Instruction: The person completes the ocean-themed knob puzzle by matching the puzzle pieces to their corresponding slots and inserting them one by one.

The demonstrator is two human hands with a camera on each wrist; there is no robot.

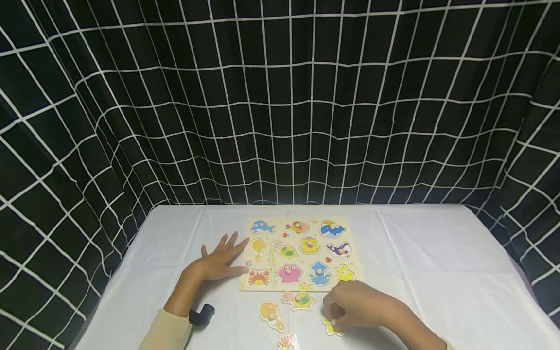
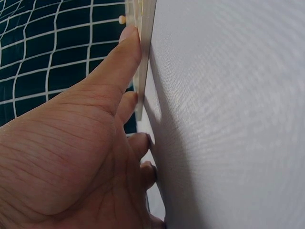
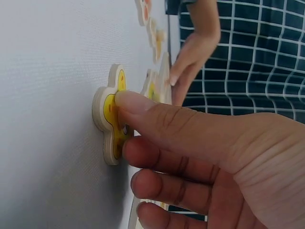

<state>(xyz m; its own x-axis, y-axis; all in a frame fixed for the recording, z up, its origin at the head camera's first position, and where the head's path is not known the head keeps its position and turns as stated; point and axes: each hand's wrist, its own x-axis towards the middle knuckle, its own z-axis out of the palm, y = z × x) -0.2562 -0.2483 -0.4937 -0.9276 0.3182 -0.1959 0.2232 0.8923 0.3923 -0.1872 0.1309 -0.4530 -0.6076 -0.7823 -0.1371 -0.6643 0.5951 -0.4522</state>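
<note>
With thumb and fingertips my right hand (image 1: pixel 360 304) pinches a yellow starfish puzzle piece (image 3: pixel 110 109), low over the white cloth in front of the board. The peg is mostly hidden behind the thumb. My left hand (image 1: pixel 216 262) rests with spread fingers at the left edge of the wooden puzzle board (image 1: pixel 306 258), its thumb and index fingertip touching that edge. Just below the board lies a turtle piece (image 1: pixel 302 300). A seahorse piece (image 1: pixel 272 316) and a red-and-white piece (image 1: pixel 288 341), partly cut off by the frame, are nearer me.
Several pegged sea animals sit in the board, among them a dolphin (image 1: pixel 262 226), a squid (image 1: pixel 320 274) and a pink crab (image 1: pixel 289 274). A printed yellow starfish (image 1: pixel 344 273) shows at its lower right. Dark gridded curtain (image 1: pixel 306 121) surrounds the white-covered table (image 1: pixel 420 253).
</note>
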